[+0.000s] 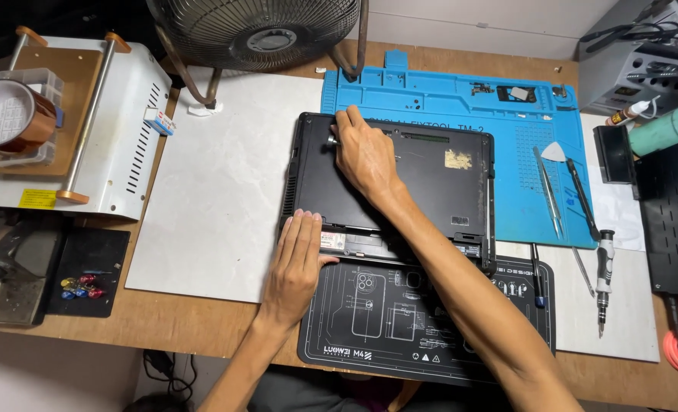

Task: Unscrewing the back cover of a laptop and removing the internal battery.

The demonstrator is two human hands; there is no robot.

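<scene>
While the left hand (297,259) lies flat and open, palm down, on the near left corner of the black upturned laptop (431,183), the right hand (363,152) reaches across to the far left corner with fingers curled around a small silver-tipped tool (331,140); most of that tool is hidden under the fingers, so its kind cannot be told. The laptop sits across the bright blue silicone repair mat (461,99) and the black printed work mat (400,328), whose near edge meets the table's front edge. To the left a pale marble-look slab (224,191) lies bare, giving room on that side. To the right, thin metal pry tools (553,198) and a black-and-silver screwdriver (603,278) lie just beside the laptop. A metal fan grille (255,30) is cut off at the top, and a white boxy machine (117,130) fills the far left. The right forearm covers part of the laptop's near edge.
</scene>
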